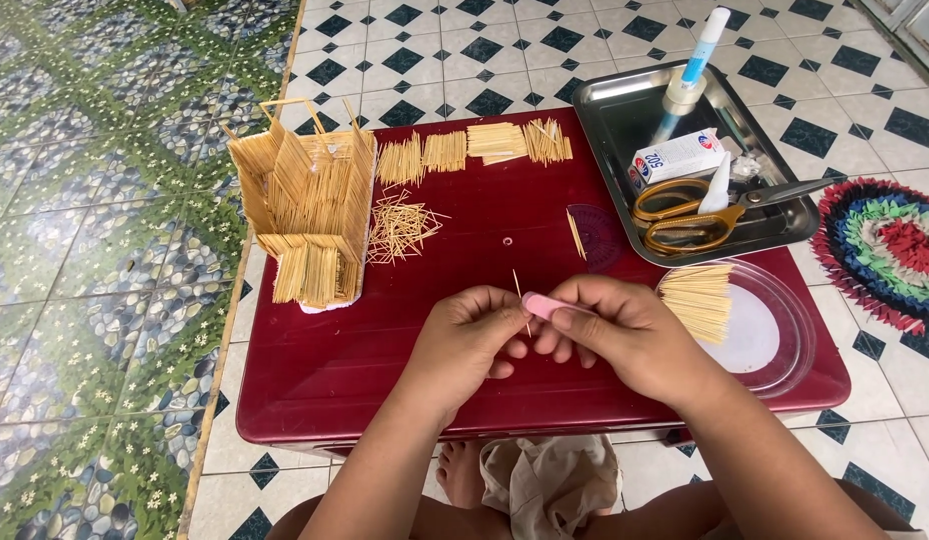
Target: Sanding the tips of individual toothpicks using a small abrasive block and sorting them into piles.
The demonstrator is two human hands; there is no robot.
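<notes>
My left hand [475, 335] pinches a thin wooden toothpick [521, 295] that stands nearly upright over the dark red table [315, 370]. My right hand [625, 335] grips a small pink cutter [541, 304] pressed against that toothpick. Both hands meet near the table's front middle. A little house built of toothpicks [310, 205] stands at the table's left. To its right lie neat bundles of cut toothpicks [470, 148] and a loose heap of toothpicks [400, 228].
A clear round lid [785, 330] at the right holds a bundle of toothpicks [697, 300]. A metal tray [625, 110] at the back right carries yellow-handled scissors [700, 212], a glue box, a tape roll and a pen. A colourful rag mat [890, 250] lies on the tiled floor.
</notes>
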